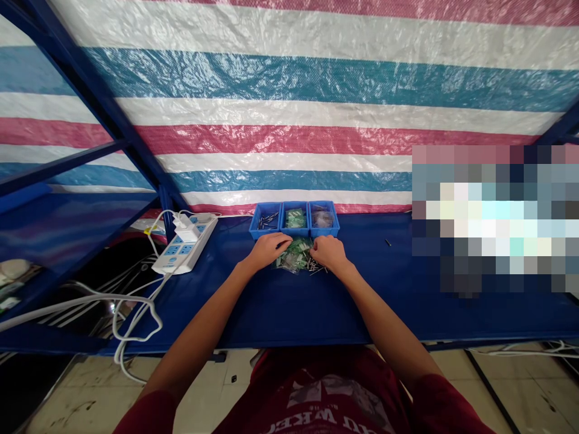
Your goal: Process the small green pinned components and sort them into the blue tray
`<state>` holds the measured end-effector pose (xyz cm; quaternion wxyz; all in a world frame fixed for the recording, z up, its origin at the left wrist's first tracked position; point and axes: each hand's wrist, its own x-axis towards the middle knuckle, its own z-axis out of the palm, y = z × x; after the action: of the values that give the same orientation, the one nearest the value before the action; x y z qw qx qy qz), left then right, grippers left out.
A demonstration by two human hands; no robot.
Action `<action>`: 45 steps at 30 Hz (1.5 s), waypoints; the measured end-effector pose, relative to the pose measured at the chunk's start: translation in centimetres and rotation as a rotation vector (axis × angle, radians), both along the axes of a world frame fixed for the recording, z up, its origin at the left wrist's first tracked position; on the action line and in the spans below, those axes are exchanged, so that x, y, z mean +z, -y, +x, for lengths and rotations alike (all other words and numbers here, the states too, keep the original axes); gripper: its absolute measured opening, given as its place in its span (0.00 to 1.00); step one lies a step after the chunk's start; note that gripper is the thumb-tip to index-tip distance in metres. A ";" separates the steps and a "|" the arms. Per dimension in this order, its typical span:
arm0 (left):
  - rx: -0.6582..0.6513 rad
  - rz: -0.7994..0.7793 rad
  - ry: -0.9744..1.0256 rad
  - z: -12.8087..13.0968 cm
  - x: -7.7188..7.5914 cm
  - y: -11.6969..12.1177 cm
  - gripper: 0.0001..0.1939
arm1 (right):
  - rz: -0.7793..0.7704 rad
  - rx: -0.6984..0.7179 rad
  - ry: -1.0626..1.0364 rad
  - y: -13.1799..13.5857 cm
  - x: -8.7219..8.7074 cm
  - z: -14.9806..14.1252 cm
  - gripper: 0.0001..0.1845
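Observation:
A loose pile of small green pieces and clear plastic packets lies on the blue table between my hands. Thin metal pins are scattered at the pile's right side. My left hand comes in from the left, its fingers closed together over the pile's edge. On the other side my right hand is curled with fingertips down, touching the pile beside the pins. Whatever either hand pinches is too small or hidden to make out.
Behind the pile stand three blue bins: one with dark pins, one with green pieces, one with clear packets. A white power strip with cables lies left. A single pin lies right. Striped sheeting hangs behind.

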<state>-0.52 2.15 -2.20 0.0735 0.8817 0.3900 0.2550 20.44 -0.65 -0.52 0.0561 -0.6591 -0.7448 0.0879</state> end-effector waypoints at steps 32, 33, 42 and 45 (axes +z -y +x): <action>-0.021 0.042 0.241 0.5 0.7 0.9 0.15 | 0.363 0.264 -0.937 -0.1 -1.7 -0.6 0.09; -0.018 0.040 0.231 0.5 0.6 0.9 0.16 | 0.357 0.267 -0.945 -0.2 -1.7 -0.7 0.09; -0.012 0.000 0.168 0.2 0.7 0.8 0.20 | 0.387 0.342 -0.966 0.0 -2.3 -1.2 0.13; -0.011 -0.005 0.132 0.2 0.9 0.9 0.20 | 0.401 0.356 -0.926 0.0 -2.3 -1.1 0.13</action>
<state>-0.33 1.22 -1.34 0.1026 0.8650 0.3800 0.3113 19.32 -0.69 -2.87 0.4881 -0.3912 -0.7444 0.2337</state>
